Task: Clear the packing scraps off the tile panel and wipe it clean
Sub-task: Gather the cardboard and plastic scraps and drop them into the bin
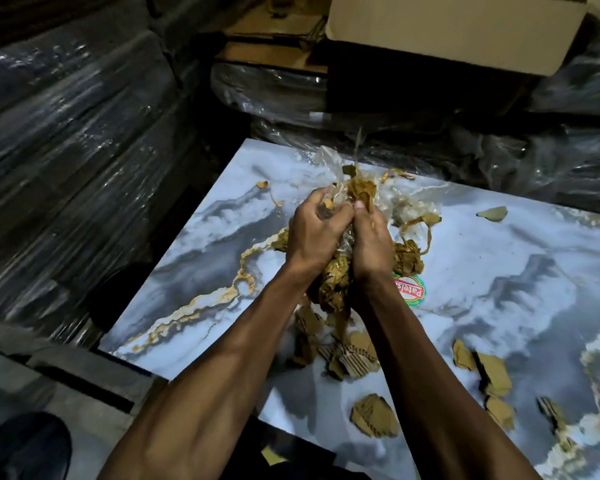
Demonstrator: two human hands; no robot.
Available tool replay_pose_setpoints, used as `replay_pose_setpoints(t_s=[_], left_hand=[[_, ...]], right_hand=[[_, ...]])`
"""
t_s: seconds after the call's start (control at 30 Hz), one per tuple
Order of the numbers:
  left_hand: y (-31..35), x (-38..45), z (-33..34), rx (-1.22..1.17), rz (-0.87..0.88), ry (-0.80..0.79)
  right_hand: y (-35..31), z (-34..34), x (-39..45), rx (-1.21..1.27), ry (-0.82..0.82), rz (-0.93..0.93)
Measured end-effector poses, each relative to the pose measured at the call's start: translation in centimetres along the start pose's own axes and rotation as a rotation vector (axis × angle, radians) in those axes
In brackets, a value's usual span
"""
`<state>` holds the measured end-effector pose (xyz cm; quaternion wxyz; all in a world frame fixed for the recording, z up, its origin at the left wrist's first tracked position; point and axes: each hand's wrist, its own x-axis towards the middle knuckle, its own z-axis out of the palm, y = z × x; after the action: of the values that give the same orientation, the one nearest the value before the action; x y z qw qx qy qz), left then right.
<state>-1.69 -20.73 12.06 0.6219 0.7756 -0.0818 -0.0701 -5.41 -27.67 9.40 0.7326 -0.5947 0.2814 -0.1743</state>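
A glossy marble-patterned tile panel (482, 271) with grey and gold veins lies flat in front of me. Above its middle, my left hand (312, 233) and my right hand (371, 240) together grip a bundle of packing scraps (347, 199): crumpled clear plastic film mixed with brown tape and paper. Part of the bundle hangs down between my wrists. Torn corrugated cardboard pieces (374, 415) lie loose on the panel near its front edge and at the right (492, 372). One small brown scrap (492, 213) rests farther back on the right. A round red-and-green sticker (413, 289) is stuck on the panel.
Stacks wrapped in dark plastic film (66, 133) rise on the left and behind the panel. A cardboard box (458, 26) sits at the back right. The grey floor (49, 393) and a dark shoe (25, 445) show at the bottom left.
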Motion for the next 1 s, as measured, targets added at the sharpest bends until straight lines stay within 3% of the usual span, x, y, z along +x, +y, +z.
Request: replay_pose_setpoints(t_s=[0.33, 0.67, 0.8, 1.0], left_hand=[[-0.9, 0.3, -10.0, -0.098, 0.067, 0.193], [-6.4, 5.3, -28.8, -0.158, 0.115, 0.348], [-10.6, 8.3, -38.1, -0.179, 0.077, 0.350], [-17.6, 11.8, -47.5, -0.134, -0.132, 0.314]], right_hand=[[1.0, 9.8, -2.1, -0.087, -0.185, -0.094], [5.1, 30.1, -4.8, -0.152, -0.317, -0.135], [8.6, 40.0, -6.2, -0.129, -0.355, -0.094], [14.7, 49.9, -6.6, -0.200, -0.355, 0.060]])
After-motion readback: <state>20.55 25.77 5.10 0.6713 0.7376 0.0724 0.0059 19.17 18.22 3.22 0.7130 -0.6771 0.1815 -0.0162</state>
